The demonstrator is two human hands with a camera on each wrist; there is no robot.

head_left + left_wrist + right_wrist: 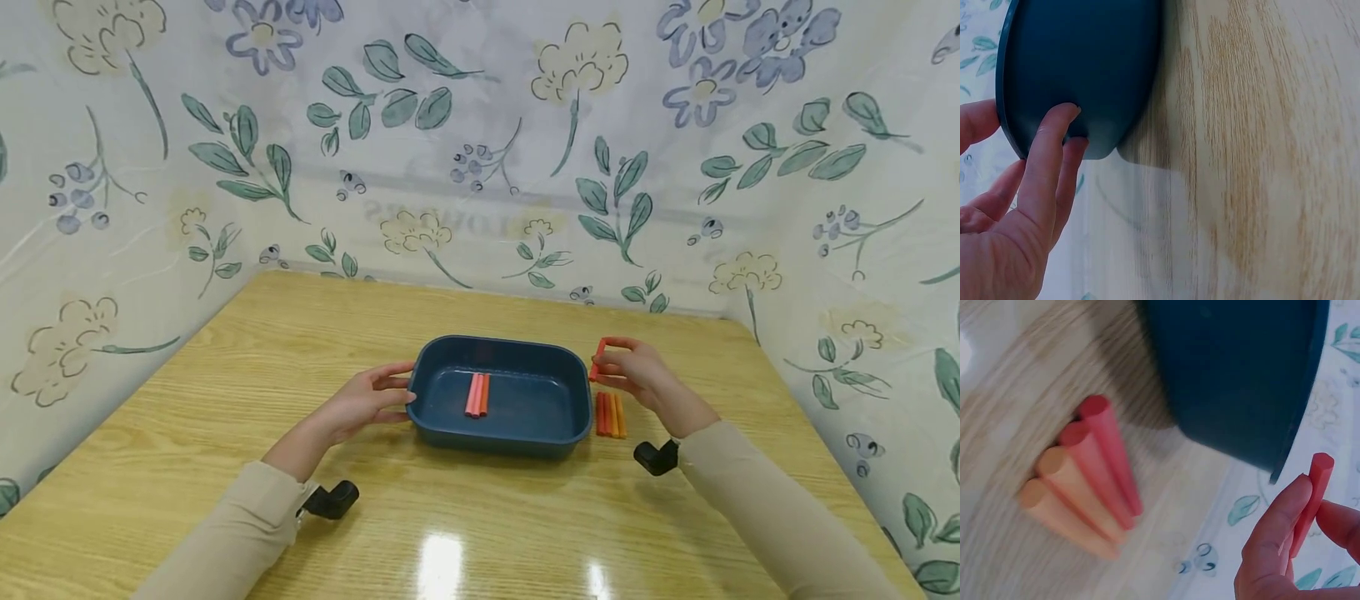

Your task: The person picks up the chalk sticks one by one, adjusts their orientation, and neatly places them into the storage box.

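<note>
A dark blue rectangular tub (pixel 498 435) stands on the table, with pink sticks (pixel 474 396) and an orange-red stick (pixel 484 396) lying side by side on its floor. My left hand (pixel 372 398) touches the tub's left end; in the left wrist view its spread fingertips (pixel 1066 111) rest on the outer wall and rim. Just past the right rim, my right hand (pixel 637 375) pinches a short red stick (pixel 1313 503) between thumb and fingers, raised and tilted. Below that hand lies a row of several red (pixel 1110 450) and orange sticks (pixel 1079 487), close against the tub's right end.
The pale wood table (pixel 300 333) reaches back to a floral-printed cloth (pixel 480 167) that hangs behind and on both sides. A black wrist mount (pixel 330 500) juts from the left cuff, and another mount (pixel 657 457) from the right.
</note>
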